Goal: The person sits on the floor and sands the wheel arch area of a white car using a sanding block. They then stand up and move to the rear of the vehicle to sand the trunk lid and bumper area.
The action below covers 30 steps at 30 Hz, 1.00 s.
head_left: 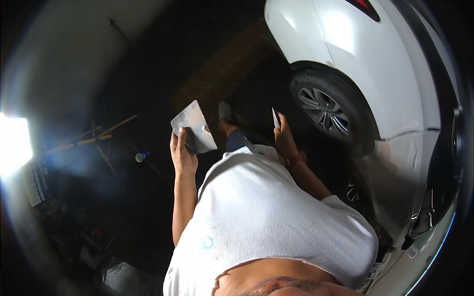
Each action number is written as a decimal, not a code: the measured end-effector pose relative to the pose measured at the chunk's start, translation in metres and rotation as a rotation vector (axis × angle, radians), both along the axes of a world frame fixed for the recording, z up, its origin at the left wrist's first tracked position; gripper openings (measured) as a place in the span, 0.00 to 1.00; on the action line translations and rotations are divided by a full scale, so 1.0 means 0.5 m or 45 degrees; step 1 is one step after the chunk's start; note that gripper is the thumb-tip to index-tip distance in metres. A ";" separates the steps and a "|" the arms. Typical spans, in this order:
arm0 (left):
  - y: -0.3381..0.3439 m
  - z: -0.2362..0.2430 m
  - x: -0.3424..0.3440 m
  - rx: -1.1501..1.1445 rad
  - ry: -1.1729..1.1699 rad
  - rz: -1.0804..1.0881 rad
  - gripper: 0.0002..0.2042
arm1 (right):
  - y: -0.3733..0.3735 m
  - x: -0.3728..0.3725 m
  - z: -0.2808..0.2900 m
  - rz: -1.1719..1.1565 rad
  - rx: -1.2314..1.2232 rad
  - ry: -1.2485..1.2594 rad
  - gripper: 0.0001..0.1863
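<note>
My left hand (183,155) is closed on a flat silvery plate (196,126), roughly rectangular, with a shiny face and the thumb lying over its near edge. My right hand (285,140) grips a thin, pale, flat blade-like piece (275,117) seen almost edge-on, so its exact kind cannot be made out. That hand is nearest the rear wheel (323,109) of a white car, without touching it. A band circles the right wrist.
The white car (375,64) fills the right side. To the left lie thin wooden sticks (91,140) and a small blue-rimmed can or cup (141,157). A bright lamp (15,143) glares at far left. A brownish grating (212,74) crosses the dark floor ahead.
</note>
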<state>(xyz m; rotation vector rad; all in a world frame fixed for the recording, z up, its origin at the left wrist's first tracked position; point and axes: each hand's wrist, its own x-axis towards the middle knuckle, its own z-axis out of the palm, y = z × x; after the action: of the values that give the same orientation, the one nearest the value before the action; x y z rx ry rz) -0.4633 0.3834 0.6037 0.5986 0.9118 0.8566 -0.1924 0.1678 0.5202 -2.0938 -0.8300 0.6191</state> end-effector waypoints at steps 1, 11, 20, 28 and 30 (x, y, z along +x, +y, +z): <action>0.048 -0.017 -0.007 -0.034 0.046 0.055 0.15 | 0.044 0.023 -0.028 0.053 0.003 -0.006 0.29; 0.379 0.056 -0.007 0.094 -0.096 0.489 0.18 | 0.535 0.197 0.202 0.362 0.211 -0.244 0.26; 0.244 0.056 -0.033 -0.036 0.197 0.346 0.19 | 0.201 0.127 0.015 0.199 0.036 0.009 0.29; 0.248 0.067 -0.045 0.093 0.226 0.157 0.22 | -0.258 0.055 -0.111 0.140 -0.536 -0.346 0.34; 0.223 0.087 -0.055 0.086 0.217 0.171 0.23 | -0.369 0.027 -0.129 -0.035 -0.624 -0.282 0.34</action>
<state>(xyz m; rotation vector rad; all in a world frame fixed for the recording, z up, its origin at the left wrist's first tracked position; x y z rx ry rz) -0.4907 0.4951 0.6472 0.6823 1.0908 0.9708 -0.1787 -0.0165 0.4556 -2.6516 -0.8286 0.6299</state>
